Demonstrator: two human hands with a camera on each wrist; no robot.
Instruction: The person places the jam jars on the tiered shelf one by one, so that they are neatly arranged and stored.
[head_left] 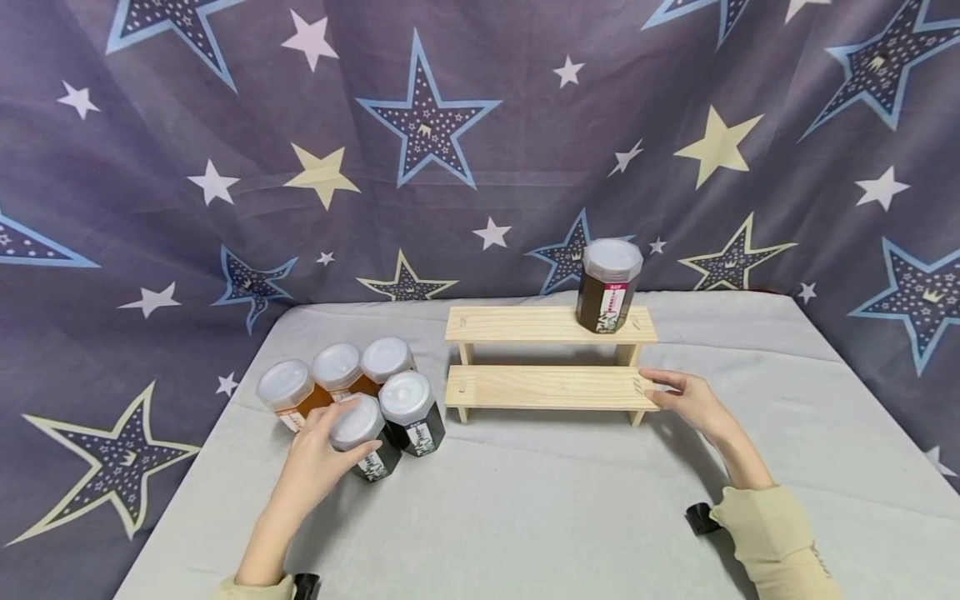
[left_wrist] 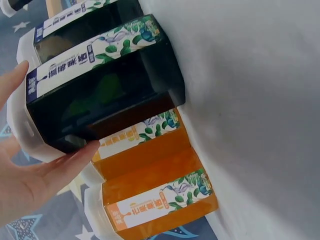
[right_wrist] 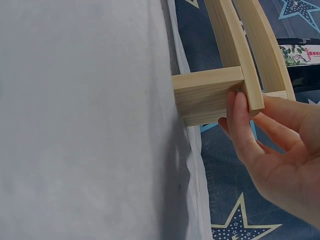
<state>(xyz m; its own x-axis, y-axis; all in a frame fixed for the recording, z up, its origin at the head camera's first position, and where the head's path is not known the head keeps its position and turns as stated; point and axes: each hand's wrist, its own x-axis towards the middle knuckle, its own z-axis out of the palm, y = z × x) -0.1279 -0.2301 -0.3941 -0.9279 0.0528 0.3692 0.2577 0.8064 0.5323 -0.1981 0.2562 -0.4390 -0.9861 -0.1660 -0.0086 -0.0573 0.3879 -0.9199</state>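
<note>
My left hand (head_left: 318,454) has its thumb and fingers round the white lid of a dark, many-sided jar (left_wrist: 120,85). That jar stands at the front of a cluster on the cloth. Right beside it is another dark jar (head_left: 423,429) with a white label. Across the work surface, my right hand (head_left: 693,404) pinches the right end of the lower board of a two-step wooden rack (head_left: 540,387). In the right wrist view, thumb and fingers lie on the board's end (right_wrist: 252,85), close to its leg.
Behind the held jar are amber jars (left_wrist: 165,200) with white lids, and another white-lidded jar (head_left: 387,358) beside them. One dark jar with a pink-topped label (head_left: 611,304) stands on the upper board's right part. A star-patterned curtain (head_left: 480,167) hangs behind the light cloth (head_left: 525,517).
</note>
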